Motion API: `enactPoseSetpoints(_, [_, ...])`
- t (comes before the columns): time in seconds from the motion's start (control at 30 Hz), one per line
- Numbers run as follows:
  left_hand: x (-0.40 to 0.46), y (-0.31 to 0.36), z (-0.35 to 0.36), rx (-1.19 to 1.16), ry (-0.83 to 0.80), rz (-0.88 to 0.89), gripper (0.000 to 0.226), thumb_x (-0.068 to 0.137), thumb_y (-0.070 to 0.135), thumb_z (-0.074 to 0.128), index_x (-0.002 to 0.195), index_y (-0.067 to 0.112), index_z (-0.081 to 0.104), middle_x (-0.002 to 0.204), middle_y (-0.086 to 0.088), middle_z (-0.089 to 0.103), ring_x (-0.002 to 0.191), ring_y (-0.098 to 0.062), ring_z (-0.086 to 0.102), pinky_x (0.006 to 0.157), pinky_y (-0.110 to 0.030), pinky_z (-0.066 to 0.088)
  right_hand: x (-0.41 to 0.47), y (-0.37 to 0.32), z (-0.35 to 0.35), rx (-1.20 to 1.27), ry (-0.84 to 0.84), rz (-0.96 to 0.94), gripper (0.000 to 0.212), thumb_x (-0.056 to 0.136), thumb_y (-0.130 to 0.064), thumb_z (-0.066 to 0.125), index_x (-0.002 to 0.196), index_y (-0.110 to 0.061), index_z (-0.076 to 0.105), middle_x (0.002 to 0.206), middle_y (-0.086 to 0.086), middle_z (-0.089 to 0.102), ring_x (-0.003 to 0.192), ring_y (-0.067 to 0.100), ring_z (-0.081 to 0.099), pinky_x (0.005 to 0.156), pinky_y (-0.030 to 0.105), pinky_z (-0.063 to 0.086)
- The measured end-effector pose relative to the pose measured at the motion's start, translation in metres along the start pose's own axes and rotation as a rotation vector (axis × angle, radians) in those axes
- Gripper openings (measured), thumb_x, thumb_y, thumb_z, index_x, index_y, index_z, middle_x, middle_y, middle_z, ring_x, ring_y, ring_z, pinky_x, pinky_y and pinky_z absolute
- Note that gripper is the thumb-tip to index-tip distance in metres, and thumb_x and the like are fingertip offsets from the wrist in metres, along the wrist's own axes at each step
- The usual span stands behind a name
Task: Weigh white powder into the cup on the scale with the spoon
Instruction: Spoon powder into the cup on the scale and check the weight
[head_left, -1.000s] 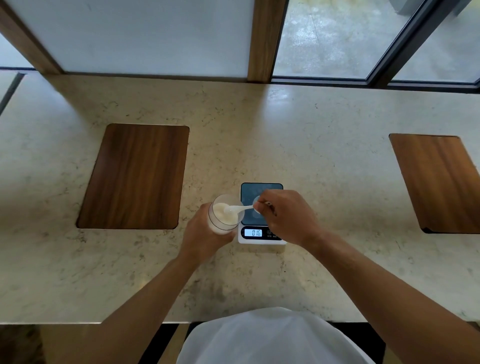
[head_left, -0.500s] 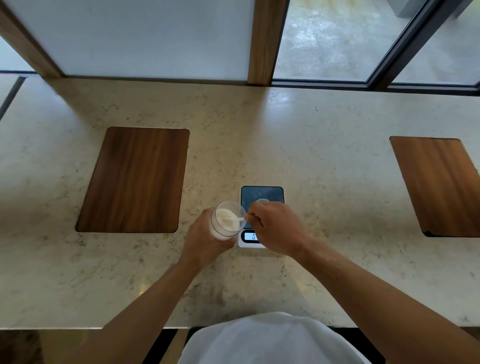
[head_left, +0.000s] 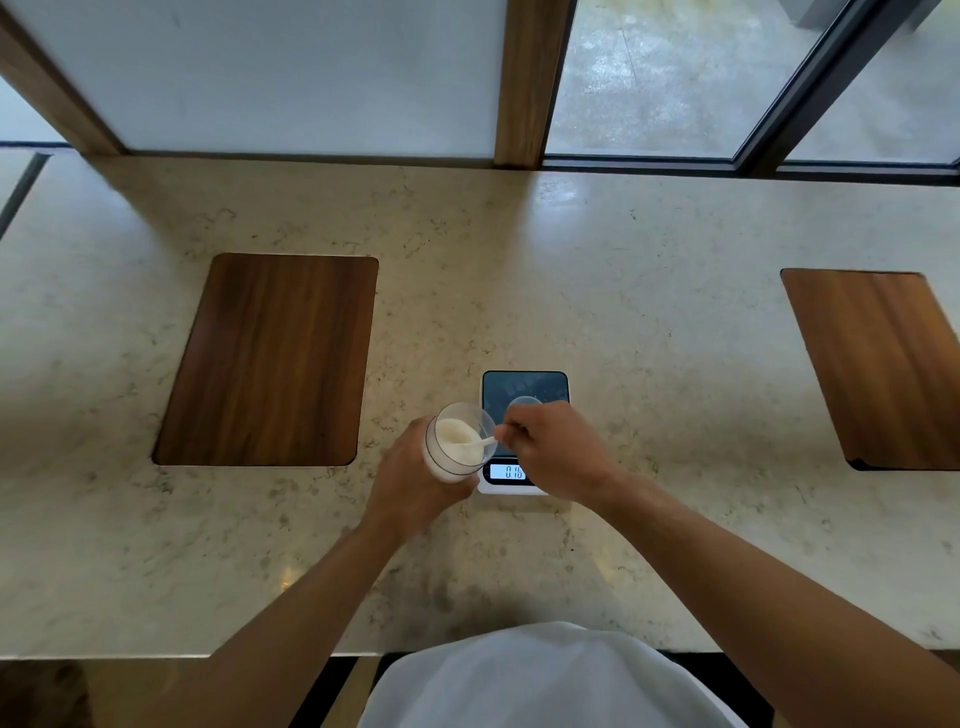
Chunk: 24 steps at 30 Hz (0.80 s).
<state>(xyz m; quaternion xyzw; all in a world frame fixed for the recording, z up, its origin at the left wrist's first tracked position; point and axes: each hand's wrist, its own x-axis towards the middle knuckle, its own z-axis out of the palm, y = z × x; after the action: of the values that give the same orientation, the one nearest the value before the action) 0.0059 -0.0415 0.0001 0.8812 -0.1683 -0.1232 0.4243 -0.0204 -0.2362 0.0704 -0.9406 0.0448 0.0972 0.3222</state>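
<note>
Bench: pale marbled stone countertop (head_left: 623, 291), glossy, with window glare toward 12 o'clock. Two dark wood panels sit flush in it: left wood panel (head_left: 265, 358) at 10 o'clock of the scale, right wood panel (head_left: 878, 369) at 3 o'clock, cut by the frame edge. Behind the bench: frosted pane, wooden post (head_left: 530, 78), dark-framed glazing (head_left: 810, 73) showing wet paving outside.

Scale (head_left: 522, 389) at centre, dark platform, lit display reading partly hidden. Small clear cup (head_left: 524, 402) stands on the platform, mostly hidden by the right hand.

Left hand (head_left: 415, 488) is wrapped around a clear container (head_left: 457, 441) of white powder (head_left: 454, 439), tilted toward the scale, at its 9 o'clock. Right hand (head_left: 556, 452) pinches the white spoon (head_left: 480, 442); its bowl is in the powder. Hands close, not touching.
</note>
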Motion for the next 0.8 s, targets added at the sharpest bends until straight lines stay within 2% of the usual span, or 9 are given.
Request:
enactPoseSetpoints(0.1, [0.001, -0.002, 0.001, 0.007, 0.005, 0.018, 0.067, 0.067, 0.028, 0.088, 0.123, 0.012, 0.055, 0.113, -0.006, 0.063, 0.095, -0.014, 0.057, 0.084, -0.018, 0.041, 0.001, 0.002, -0.001, 0.076, -0.013, 0.028, 0.032, 0.096, -0.021, 0.054, 0.066, -0.012, 0.058, 0.063, 0.003, 0.057, 0.051, 0.010, 0.046, 0.051, 0.032, 0.040])
enactPoseSetpoints(0.23, [0.002, -0.004, 0.002, 0.018, 0.024, 0.045, 0.067, 0.065, 0.032, 0.089, 0.121, 0.019, 0.054, 0.108, 0.008, 0.058, 0.088, -0.008, 0.056, 0.080, -0.009, 0.038, 0.001, 0.003, -0.003, 0.147, -0.022, 0.072, 0.033, 0.097, -0.022, 0.055, 0.068, -0.008, 0.063, 0.064, 0.006, 0.058, 0.048, 0.008, 0.041, 0.048, 0.028, 0.036])
enactPoseSetpoints(0.33, [0.002, -0.004, 0.003, 0.018, 0.040, 0.022, 0.067, 0.063, 0.035, 0.090, 0.118, 0.027, 0.051, 0.104, 0.012, 0.058, 0.084, -0.001, 0.056, 0.077, -0.004, 0.039, 0.000, 0.005, -0.006, 0.187, -0.015, 0.097, 0.034, 0.097, -0.024, 0.055, 0.068, -0.010, 0.065, 0.064, 0.006, 0.060, 0.046, 0.007, 0.039, 0.046, 0.026, 0.034])
enactPoseSetpoints(0.4, [0.002, -0.002, 0.003, 0.008, 0.062, 0.011, 0.070, 0.061, 0.037, 0.090, 0.115, 0.037, 0.046, 0.101, 0.017, 0.057, 0.085, 0.003, 0.057, 0.071, 0.001, 0.038, 0.000, 0.007, -0.009, 0.207, -0.011, 0.106, 0.034, 0.098, -0.025, 0.055, 0.069, -0.011, 0.066, 0.061, 0.002, 0.059, 0.046, 0.007, 0.040, 0.047, 0.026, 0.035])
enactPoseSetpoints(0.5, [0.002, 0.002, 0.002, -0.002, 0.083, -0.002, 0.068, 0.059, 0.044, 0.085, 0.110, 0.050, 0.040, 0.095, 0.027, 0.052, 0.093, 0.010, 0.054, 0.068, 0.001, 0.038, 0.000, 0.007, -0.011, 0.215, 0.015, 0.110, 0.030, 0.098, -0.025, 0.055, 0.070, -0.022, 0.066, 0.058, -0.007, 0.057, 0.047, 0.006, 0.043, 0.047, 0.019, 0.034])
enactPoseSetpoints(0.63, [0.004, 0.001, 0.004, 0.007, 0.081, -0.023, 0.068, 0.059, 0.050, 0.084, 0.112, 0.043, 0.041, 0.096, 0.028, 0.051, 0.092, 0.014, 0.052, 0.066, 0.004, 0.035, 0.000, 0.009, -0.016, 0.232, 0.044, 0.119, 0.028, 0.099, -0.026, 0.055, 0.073, -0.023, 0.068, 0.058, -0.012, 0.056, 0.047, 0.005, 0.045, 0.046, 0.015, 0.033])
enactPoseSetpoints(0.8, [0.004, -0.001, 0.003, -0.002, 0.068, -0.021, 0.069, 0.060, 0.051, 0.084, 0.115, 0.041, 0.043, 0.099, 0.025, 0.054, 0.093, 0.008, 0.054, 0.068, 0.001, 0.037, 0.000, 0.011, -0.025, 0.249, 0.069, 0.121, 0.026, 0.098, -0.023, 0.056, 0.076, -0.019, 0.070, 0.060, -0.014, 0.057, 0.049, 0.005, 0.046, 0.047, 0.014, 0.034])
